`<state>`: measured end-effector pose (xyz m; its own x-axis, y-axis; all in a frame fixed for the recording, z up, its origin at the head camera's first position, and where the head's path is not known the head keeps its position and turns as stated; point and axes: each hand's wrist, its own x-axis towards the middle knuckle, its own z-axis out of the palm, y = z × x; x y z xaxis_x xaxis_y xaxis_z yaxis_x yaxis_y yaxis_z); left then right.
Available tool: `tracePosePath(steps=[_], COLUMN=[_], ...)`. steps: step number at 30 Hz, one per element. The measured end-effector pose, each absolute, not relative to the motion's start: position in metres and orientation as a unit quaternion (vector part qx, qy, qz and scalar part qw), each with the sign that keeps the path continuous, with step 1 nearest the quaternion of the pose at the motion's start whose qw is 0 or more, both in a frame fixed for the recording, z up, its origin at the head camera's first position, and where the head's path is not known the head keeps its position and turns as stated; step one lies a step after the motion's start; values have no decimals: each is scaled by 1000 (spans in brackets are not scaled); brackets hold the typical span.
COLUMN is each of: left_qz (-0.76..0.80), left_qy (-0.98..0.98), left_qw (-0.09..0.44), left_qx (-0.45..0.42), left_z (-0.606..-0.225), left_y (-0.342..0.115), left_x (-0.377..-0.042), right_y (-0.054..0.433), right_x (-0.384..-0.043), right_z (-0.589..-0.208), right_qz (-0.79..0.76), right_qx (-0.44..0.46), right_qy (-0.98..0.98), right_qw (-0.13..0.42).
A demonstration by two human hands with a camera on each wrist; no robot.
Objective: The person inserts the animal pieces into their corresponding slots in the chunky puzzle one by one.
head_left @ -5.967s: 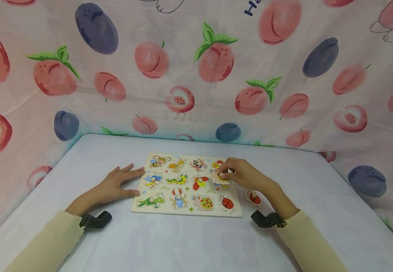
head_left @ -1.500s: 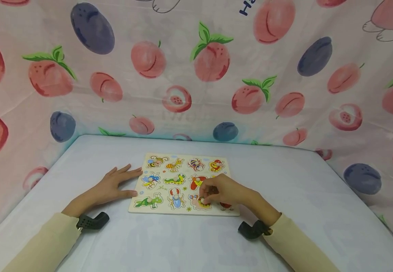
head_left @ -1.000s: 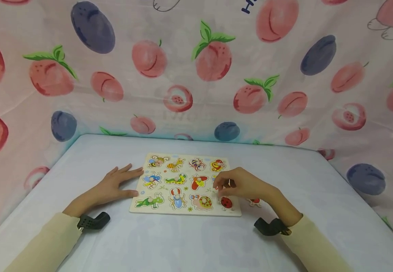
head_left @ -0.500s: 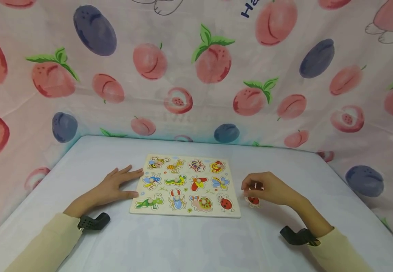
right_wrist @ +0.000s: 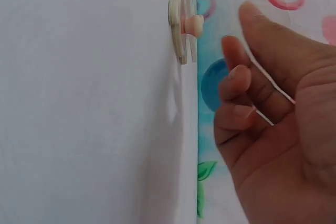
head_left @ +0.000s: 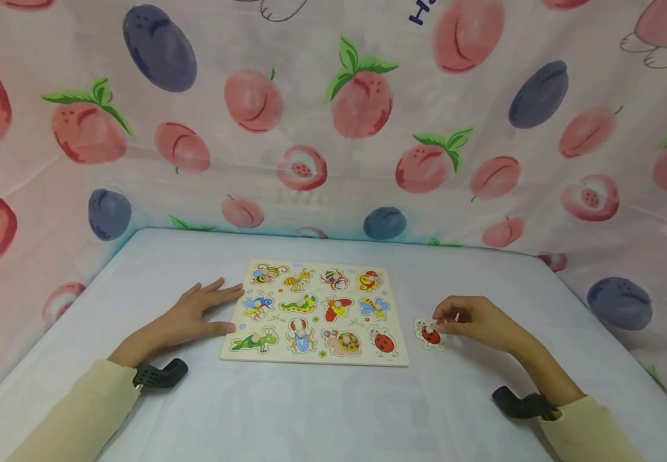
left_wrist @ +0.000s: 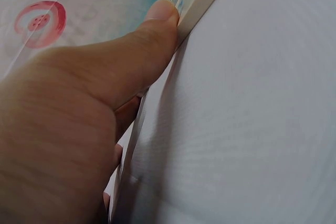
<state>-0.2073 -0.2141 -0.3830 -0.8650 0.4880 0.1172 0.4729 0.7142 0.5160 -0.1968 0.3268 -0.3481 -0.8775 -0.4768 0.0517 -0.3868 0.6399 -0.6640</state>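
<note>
A wooden insect puzzle board (head_left: 310,321) lies on the table, with knobbed pieces such as the snail piece (head_left: 344,344) and the caterpillar piece (head_left: 300,305) set in it. My left hand (head_left: 197,312) is spread at the board's left side, its thumb (left_wrist: 160,14) against the edge. Just right of the board rests a loose ladybug piece (head_left: 429,334). My right hand (head_left: 474,321) is beside it, fingertips overlapping its upper right in the head view. The right wrist view shows the thumb and bent fingers apart from the piece's knob (right_wrist: 193,25), holding nothing. A printed ladybug (head_left: 383,342) shows at the board's lower right.
The white-covered table (head_left: 310,410) ends at a fruit-printed cloth (head_left: 322,128) at the back. Dark wrist-worn cameras sit on the left wrist (head_left: 161,373) and the right wrist (head_left: 521,404).
My right hand held the snail piece over the board's right side, set it into the bottom row, let go, then moved right off the board to the ladybug piece. The left hand stayed.
</note>
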Motion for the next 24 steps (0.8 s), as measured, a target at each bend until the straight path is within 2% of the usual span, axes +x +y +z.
tracePosePath(steps=[9, 24], left_qz=[268, 273], left_qy=[929, 929], left_qw=[13, 18], left_qx=[255, 250], left_z=[-384, -384], left_y=[-215, -212], left_x=[-209, -208], right_y=[331, 326], right_x=[-205, -202], right_z=[-367, -380], right_qz=[-393, -367], right_qx=[-242, -212], right_qy=[883, 905], right_qw=[84, 45])
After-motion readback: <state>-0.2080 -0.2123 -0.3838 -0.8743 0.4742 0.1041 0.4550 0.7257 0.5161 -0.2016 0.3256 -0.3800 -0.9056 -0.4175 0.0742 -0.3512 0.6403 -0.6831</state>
